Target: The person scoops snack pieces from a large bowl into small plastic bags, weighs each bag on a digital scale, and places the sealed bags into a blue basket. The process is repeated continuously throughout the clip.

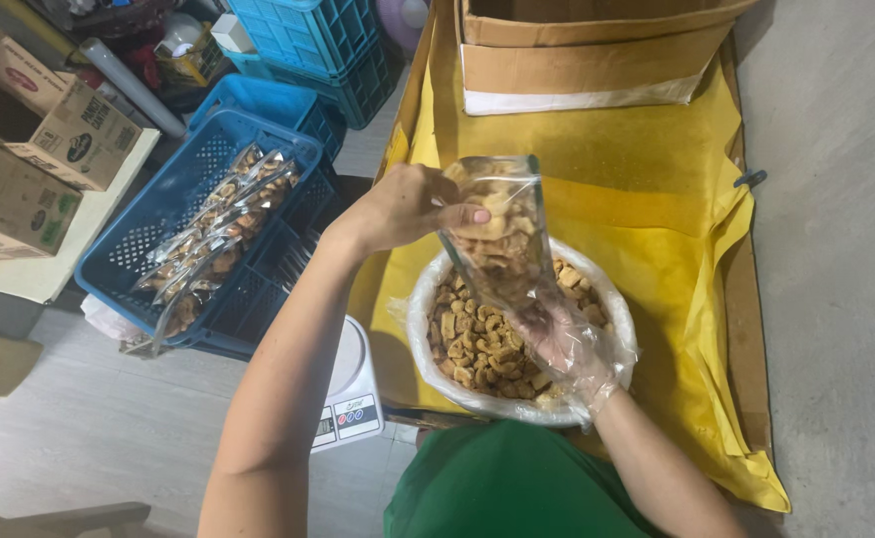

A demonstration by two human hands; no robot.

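Pinching the clear plastic pouch with our bare left hand, about half full, while our gloved right hand cups snacks in the lined round basin at 6 o'clock, plenty left, finished packs in the blue plastic crate at 9.

floor: grey concrete | yellow sheet | blue crates

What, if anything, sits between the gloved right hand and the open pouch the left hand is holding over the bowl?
Nothing visible. The left hand pinches the clear pouch by its upper edge; the right hand, in a thin plastic glove, is at the pouch's lower end, right above the snack pieces in the lined bowl. Whether it touches the pouch is unclear.
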